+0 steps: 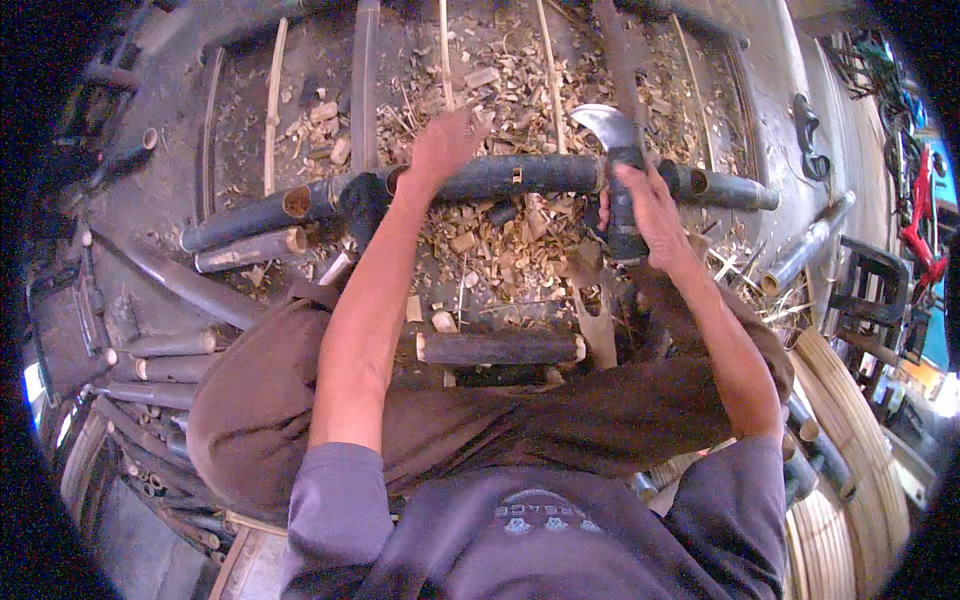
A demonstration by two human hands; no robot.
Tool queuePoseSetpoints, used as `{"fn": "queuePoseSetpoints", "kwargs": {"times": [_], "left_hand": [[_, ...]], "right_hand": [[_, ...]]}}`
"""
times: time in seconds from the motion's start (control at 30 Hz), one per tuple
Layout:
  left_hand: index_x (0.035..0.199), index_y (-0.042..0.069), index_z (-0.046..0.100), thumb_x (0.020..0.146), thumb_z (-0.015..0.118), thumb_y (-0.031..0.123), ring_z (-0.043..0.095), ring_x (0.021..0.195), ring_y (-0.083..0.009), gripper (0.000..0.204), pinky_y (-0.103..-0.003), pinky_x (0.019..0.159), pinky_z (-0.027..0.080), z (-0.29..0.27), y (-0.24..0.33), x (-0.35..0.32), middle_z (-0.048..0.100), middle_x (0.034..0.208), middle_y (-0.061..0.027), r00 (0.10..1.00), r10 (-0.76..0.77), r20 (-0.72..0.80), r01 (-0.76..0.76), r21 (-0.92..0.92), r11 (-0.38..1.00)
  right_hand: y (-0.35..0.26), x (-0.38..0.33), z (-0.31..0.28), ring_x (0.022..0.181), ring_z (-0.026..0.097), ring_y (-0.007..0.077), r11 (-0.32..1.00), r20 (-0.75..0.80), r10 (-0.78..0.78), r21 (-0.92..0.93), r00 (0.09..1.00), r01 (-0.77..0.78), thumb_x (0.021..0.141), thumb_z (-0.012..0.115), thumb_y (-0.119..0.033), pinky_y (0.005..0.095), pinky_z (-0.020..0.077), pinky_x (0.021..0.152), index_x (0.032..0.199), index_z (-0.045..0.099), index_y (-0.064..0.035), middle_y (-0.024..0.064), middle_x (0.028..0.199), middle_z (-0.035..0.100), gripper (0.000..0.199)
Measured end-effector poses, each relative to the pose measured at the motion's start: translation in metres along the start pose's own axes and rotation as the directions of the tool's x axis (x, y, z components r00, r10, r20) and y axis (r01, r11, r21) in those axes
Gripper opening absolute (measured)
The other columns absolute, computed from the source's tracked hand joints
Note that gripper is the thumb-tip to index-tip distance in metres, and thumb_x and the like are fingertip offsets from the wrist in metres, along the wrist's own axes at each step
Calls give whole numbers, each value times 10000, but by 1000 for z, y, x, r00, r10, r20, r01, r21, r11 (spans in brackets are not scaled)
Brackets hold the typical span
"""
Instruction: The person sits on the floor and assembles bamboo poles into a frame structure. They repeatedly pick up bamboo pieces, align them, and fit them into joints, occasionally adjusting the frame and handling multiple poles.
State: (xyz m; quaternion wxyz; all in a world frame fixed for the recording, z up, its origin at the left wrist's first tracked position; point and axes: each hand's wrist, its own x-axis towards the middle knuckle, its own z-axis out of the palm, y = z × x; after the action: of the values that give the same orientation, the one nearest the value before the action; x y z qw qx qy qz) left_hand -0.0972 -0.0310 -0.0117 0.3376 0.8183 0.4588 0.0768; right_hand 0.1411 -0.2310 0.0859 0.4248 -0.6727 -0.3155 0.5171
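My right hand [648, 215] is closed around the thick black handle of a knife with a curved, shiny blade [604, 124]. The blade points forward and to the left, over the right part of a dark bamboo pole [535, 175] lying crosswise. A small rectangular hole with a pale edge [517, 175] shows in that pole. My left hand [445, 150] is over the pole's left part, at the near end of a thin pale bamboo strip [446, 60]. Its fingers are blurred, so their grip is unclear.
Wood chips [510, 250] cover the floor around the pole. A short bamboo piece [500, 348] lies before my lap. More bamboo poles [170, 370] are piled at left. Flat bamboo slats [850, 420] and a dark plastic stool [870, 285] stand at right, with sandals [810, 140] beyond.
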Motion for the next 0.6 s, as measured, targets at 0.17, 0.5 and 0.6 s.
{"fn": "queuePoseSetpoints", "kwargs": {"times": [0.17, 0.5, 0.6], "left_hand": [[1351, 150, 458, 686, 745, 539, 324, 1349, -329, 822, -528, 1108, 256, 57, -35, -54, 417, 1426, -105, 965, 262, 7, -239, 437, 867], [1382, 214, 417, 598, 824, 463, 324, 1347, -409, 917, -605, 1077, 267, 67, -40, -53, 401, 1431, -41, 988, 152, -13, -131, 439, 889], [1346, 210, 453, 590, 824, 464, 483, 1211, -357, 879, -553, 1020, 341, 73, -43, -47, 500, 1333, -33, 976, 210, -65, -151, 490, 858]], "right_hand": [[5, 35, 8, 816, 641, 350, 724, 296, -110, -630, 949, 281, 869, 639, -322, 429, 484, 780, 1175, 559, -2, 195, 891, 664, 450], [34, 85, 23, 801, 605, 417, 397, 493, 49, -808, 869, 436, 944, 497, -438, 462, 489, 724, 1046, 645, -50, 228, 848, 638, 428], [31, 87, 26, 824, 603, 409, 353, 520, 46, -807, 853, 473, 949, 495, -439, 452, 479, 738, 1077, 643, -55, 221, 877, 639, 430]]}}
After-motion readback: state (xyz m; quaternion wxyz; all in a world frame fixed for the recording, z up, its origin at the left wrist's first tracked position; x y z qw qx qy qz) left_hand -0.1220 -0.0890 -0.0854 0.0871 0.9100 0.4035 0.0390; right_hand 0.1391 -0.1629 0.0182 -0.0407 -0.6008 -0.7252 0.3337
